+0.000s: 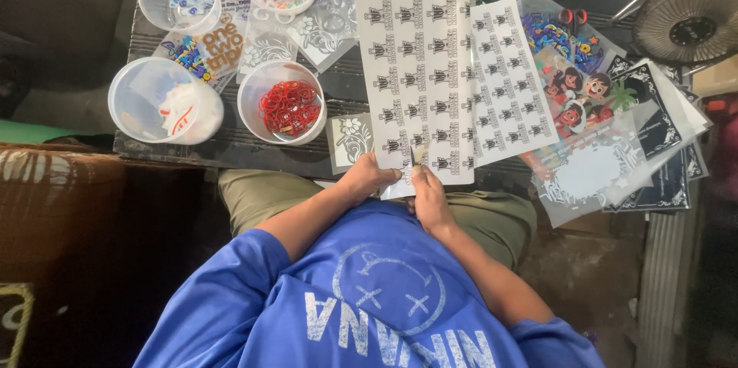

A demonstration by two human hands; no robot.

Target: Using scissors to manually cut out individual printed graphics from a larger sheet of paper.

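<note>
Both hands work at the near edge of a sticker sheet

The left hand (367, 177) and the right hand (427, 197) meet at the bottom edge of a long white sticker sheet (415, 68) printed with rows of small black designs. The sheet lies on the dark table (231, 149) and hangs over its near edge, above the lap. Each hand seems to pinch that edge between thumb and fingers, though the fingertips are too small to be sure. A thin dark point shows between the hands; I cannot tell what it is. The step in hand looks like handling one sticker in the bottom row. Going further along that row would call for holding the sheet flat and steady. A tub of red rings (289, 106) stands to the left, and a second sheet (509, 76) lies just to the right.
</note>
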